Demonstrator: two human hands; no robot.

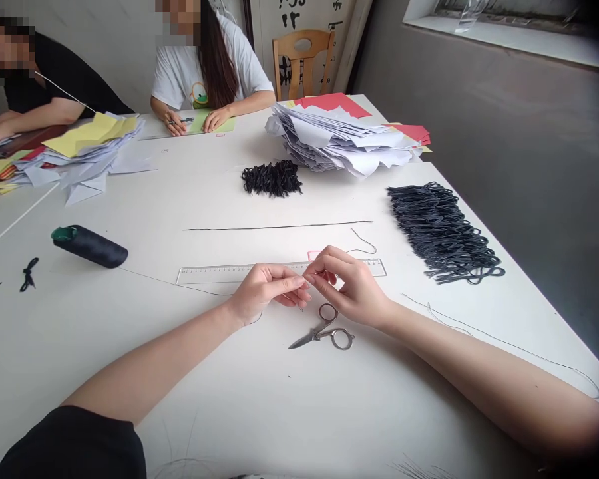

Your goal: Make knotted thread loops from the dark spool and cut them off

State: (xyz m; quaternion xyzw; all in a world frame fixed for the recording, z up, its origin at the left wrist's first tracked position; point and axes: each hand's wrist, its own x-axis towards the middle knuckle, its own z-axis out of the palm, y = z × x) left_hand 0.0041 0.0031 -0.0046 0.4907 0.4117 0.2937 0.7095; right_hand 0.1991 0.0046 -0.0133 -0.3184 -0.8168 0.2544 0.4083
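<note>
My left hand (268, 288) and my right hand (347, 286) meet fingertip to fingertip over a clear ruler (214, 274). Both pinch a thin dark thread (150, 275), which runs left to a black spool (90, 246) lying on its side. A short thread end hangs below my left fingers. Just under my hands lie small metal scissors (322, 336) with the blades parted. Beyond the ruler a dark cord (279, 226) is stretched out straight, with a curved loose thread (372, 246) near its right end.
Bundled dark cord loops (439, 233) lie at right, a smaller black bundle (272, 179) farther back. A small black knot (28, 274) sits at left. Paper piles (339, 136) stand at the back. Across the table, one person (214, 73) holds a pen; another (64, 80) sits left.
</note>
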